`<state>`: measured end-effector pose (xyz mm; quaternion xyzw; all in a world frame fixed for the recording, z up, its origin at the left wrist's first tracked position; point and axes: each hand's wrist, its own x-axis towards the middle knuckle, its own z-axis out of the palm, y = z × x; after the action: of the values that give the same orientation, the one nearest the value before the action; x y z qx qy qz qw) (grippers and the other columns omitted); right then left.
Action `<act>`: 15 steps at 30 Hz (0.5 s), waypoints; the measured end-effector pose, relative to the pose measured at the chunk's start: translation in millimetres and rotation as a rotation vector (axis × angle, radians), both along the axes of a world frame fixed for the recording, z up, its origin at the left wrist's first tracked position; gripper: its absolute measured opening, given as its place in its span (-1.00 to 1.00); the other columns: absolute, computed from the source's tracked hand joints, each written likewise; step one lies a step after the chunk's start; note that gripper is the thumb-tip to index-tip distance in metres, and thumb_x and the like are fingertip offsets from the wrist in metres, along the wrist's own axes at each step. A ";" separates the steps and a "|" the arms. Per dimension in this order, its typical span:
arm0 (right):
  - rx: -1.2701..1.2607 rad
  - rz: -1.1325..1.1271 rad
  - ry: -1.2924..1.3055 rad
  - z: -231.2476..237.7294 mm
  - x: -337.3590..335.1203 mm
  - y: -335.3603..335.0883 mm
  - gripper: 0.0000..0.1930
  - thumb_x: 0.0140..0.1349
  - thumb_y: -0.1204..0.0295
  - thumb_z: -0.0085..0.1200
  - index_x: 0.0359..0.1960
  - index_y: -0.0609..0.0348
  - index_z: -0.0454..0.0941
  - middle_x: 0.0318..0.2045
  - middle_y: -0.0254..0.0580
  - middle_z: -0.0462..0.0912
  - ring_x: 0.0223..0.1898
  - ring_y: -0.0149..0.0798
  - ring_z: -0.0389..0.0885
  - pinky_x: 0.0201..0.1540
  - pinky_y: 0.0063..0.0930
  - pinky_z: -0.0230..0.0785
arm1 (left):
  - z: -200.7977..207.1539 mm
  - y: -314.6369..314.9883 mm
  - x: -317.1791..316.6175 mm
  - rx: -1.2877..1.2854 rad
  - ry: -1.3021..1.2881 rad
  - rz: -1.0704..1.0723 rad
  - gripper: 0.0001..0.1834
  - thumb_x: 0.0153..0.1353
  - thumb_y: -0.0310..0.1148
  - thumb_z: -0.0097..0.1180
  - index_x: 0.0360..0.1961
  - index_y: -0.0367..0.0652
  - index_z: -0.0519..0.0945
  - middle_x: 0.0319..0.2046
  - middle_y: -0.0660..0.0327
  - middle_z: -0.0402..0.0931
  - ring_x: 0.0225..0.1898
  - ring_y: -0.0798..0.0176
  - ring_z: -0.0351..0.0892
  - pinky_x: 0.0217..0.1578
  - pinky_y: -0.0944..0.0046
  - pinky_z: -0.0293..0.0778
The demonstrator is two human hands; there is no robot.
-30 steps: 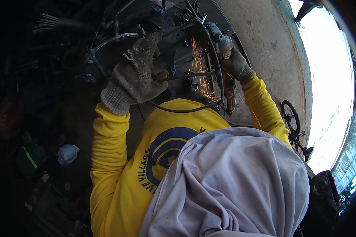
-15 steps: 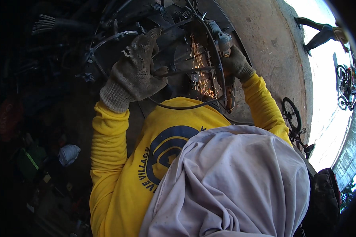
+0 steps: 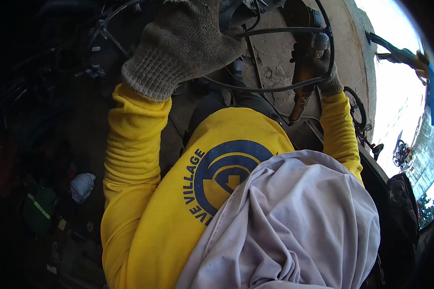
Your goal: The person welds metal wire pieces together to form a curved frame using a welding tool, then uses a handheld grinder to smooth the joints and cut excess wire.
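Observation:
My left hand (image 3: 183,45), in a grey-brown knitted glove, is closed at a bar of a curved dark metal frame (image 3: 270,90). Its fingertips are out of sight at the top edge, and the thumb lies against the bar. An orange-and-grey angle grinder (image 3: 304,79) is in my gloved right hand (image 3: 331,83), to the right and partly behind the frame's curved rod. The grinder's head points away from me, with a dark round guard or disc at its far end. No sparks show around it.
More dark metalwork (image 3: 113,24) stands at far left. A pale bundle (image 3: 82,187) and a green item with a yellow stripe (image 3: 39,207) lie in shadow on the left. At right are a bicycle (image 3: 358,108), a dark bag (image 3: 402,204), a motorcycle (image 3: 402,155) and another person (image 3: 400,53).
The sparks have stopped. My left hand has risen with the frame and looks larger. My right hand has carried the grinder rightward, away from the metalwork.

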<state>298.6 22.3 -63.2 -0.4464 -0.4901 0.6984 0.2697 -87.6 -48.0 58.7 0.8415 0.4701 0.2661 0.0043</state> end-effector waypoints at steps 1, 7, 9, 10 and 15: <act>0.060 -0.015 -0.024 5.9 0.1 -7.8 -0.48 0.17 0.41 0.35 0.16 0.27 0.48 -0.06 -0.04 0.68 -0.13 -0.16 0.75 -0.05 -0.28 0.66 | -4.9 2.3 -1.2 0.079 0.080 -0.010 -0.10 0.10 -0.26 0.41 0.44 -0.17 0.25 -0.17 0.15 0.52 -0.44 0.30 0.62 -0.46 0.33 0.63; -0.013 -0.063 -0.069 9.5 3.5 -23.0 -0.40 0.14 0.30 0.38 0.19 0.30 0.47 -0.07 -0.06 0.68 -0.11 -0.11 0.75 0.00 -0.25 0.64 | -3.8 -1.0 -1.7 0.040 -0.005 -0.011 -0.11 0.10 -0.28 0.41 0.43 -0.17 0.25 -0.18 0.15 0.52 -0.44 0.31 0.62 -0.46 0.33 0.63; -0.008 -0.068 -0.048 7.8 1.1 -24.1 -0.41 0.15 0.32 0.37 0.18 0.30 0.47 -0.07 -0.06 0.69 -0.11 -0.11 0.75 -0.01 -0.25 0.65 | -0.3 -0.4 -0.8 0.019 -0.044 -0.012 -0.11 0.10 -0.28 0.40 0.43 -0.17 0.25 -0.18 0.16 0.52 -0.44 0.31 0.61 -0.46 0.33 0.63; -0.010 -0.073 -0.029 7.2 -0.7 -24.8 -0.43 0.16 0.34 0.36 0.17 0.30 0.48 -0.07 -0.06 0.69 -0.11 -0.11 0.75 -0.01 -0.25 0.65 | 1.1 -1.4 0.9 0.001 -0.060 -0.014 -0.11 0.10 -0.29 0.40 0.43 -0.16 0.25 -0.18 0.16 0.52 -0.44 0.31 0.61 -0.46 0.33 0.63; 0.028 -0.109 -0.012 12.1 -11.1 -24.0 -0.51 0.19 0.42 0.32 0.14 0.29 0.49 -0.09 -0.08 0.69 -0.14 -0.14 0.74 -0.06 -0.26 0.66 | 9.2 1.0 0.6 -0.118 -0.183 0.008 -0.11 0.10 -0.30 0.40 0.43 -0.16 0.25 -0.19 0.16 0.52 -0.44 0.32 0.61 -0.46 0.32 0.63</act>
<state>287.5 -1.6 -51.1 -0.4727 -0.4764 0.6732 0.3105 -87.0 -47.0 67.9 0.8103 0.4858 0.3134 0.0957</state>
